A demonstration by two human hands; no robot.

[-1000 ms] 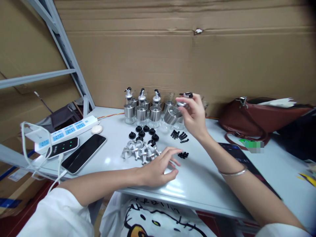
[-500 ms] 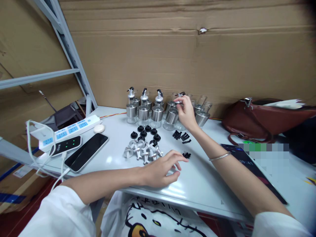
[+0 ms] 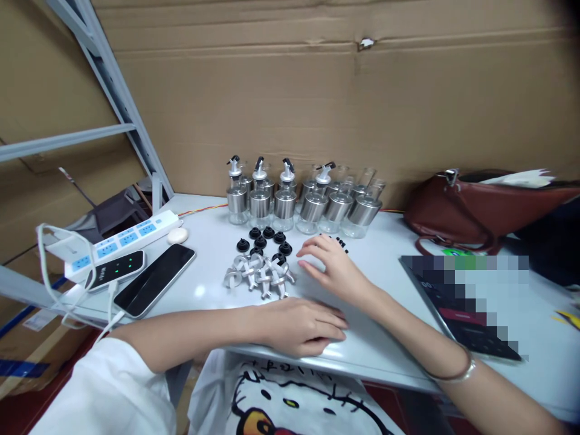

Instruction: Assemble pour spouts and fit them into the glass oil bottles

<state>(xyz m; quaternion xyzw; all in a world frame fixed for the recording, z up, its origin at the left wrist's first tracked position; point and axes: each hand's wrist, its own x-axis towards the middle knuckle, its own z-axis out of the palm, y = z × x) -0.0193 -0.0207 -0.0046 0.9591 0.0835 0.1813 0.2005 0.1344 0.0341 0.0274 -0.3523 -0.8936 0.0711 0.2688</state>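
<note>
Finding small black pieces (image 3: 341,243) partly hidden behind right hand (image 3: 338,272), hard to count. Seeing right hand loosely open just beside piled silver spouts (image 3: 251,275), with thumb and fingers parted and nothing visible between. Noting left hand (image 3: 303,326) knuckles-up near table (image 3: 385,254) edge, with palm concealed; cannot tell about grip. Seeing four spout-topped bottles (image 3: 313,208) in front row, partly blocking those behind. Noting black stoppers (image 3: 243,245) between bottles and spouts; dark tablet (image 3: 437,296) at right, mostly masked by coarse blocks; brown bag (image 3: 493,211) cut off by right border; phone (image 3: 156,281) and power strip (image 3: 128,239) at left.

4 capped bottles (image 3: 284,205); 2 hands (image 3: 335,269)
</note>
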